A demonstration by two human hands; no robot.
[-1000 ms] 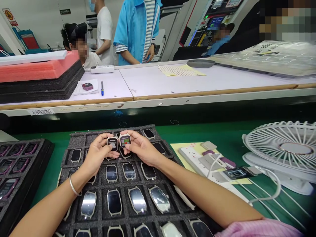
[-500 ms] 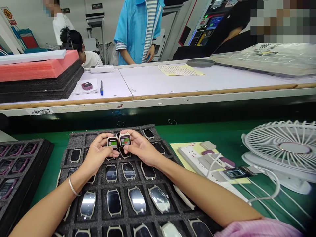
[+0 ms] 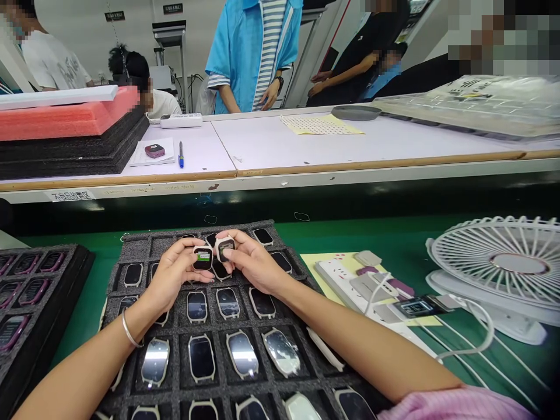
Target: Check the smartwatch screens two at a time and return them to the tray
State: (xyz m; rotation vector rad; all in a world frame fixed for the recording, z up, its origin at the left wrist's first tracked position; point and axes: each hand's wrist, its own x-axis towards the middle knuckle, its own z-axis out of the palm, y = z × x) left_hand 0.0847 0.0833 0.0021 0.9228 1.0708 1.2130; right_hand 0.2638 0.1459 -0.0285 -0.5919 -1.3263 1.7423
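Note:
My left hand (image 3: 172,274) is closed around a white smartwatch body (image 3: 203,257) whose screen shows green. My right hand (image 3: 250,261) grips a second white watch body (image 3: 224,247), its screen now dark and tilted. Both are held side by side just above the far rows of a black foam tray (image 3: 175,335) filled with several dark-screened watch bodies. A silver bangle sits on my left wrist.
A second foam tray (image 3: 30,291) with purple-rimmed watches lies at the left. A power strip with chargers (image 3: 371,286) and a white desk fan (image 3: 503,265) stand at the right on the green mat. Beyond, a white bench holds a foam stack (image 3: 70,140), a pen and papers; several people stand behind it.
The left watch's screen went from dark text to green. The right watch's green screen has gone dark and it has tilted slightly. Both hands stay in place.

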